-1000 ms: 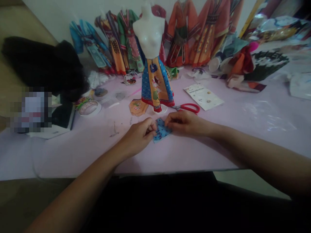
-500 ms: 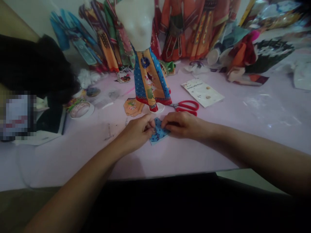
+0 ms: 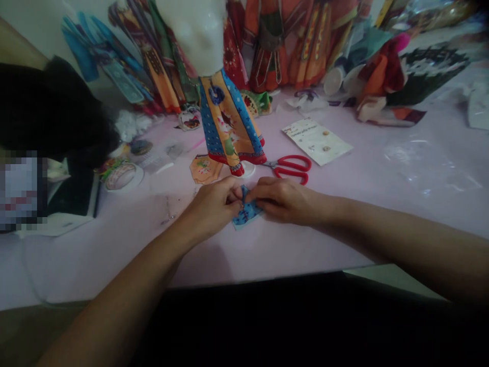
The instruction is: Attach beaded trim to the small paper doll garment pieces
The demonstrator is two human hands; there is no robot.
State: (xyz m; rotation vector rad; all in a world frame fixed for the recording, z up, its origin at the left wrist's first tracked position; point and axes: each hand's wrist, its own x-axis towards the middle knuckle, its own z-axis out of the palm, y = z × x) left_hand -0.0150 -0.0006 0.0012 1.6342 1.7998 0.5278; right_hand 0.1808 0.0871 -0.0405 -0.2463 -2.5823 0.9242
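A small piece of blue patterned fabric (image 3: 245,216) lies at the table's front, between my two hands. My left hand (image 3: 217,204) pinches its left edge between thumb and fingers, where a tiny shiny thing shows at the fingertips, too small to name. From the other side, my right hand (image 3: 284,201) bends its fingers down onto the cloth, thumb tucked below; its fingertips lie close to the left ones. Just beyond the hands stands a small white mannequin (image 3: 194,35) in a blue, orange and red skirt (image 3: 229,120). An orange fabric piece (image 3: 205,169) rests to its left.
Red-handled scissors (image 3: 292,168) lie behind my right hand, with a card of small buttons (image 3: 317,141) beyond. At left are a tape roll (image 3: 123,177) and a dark flat case (image 3: 78,188). Small costumes (image 3: 267,51) line the back; clear plastic (image 3: 420,158) lies right.
My right fingers have moved left across the blue fabric, nearer to my left fingertips. The camera view has shifted a little, so the mannequin appears further left.
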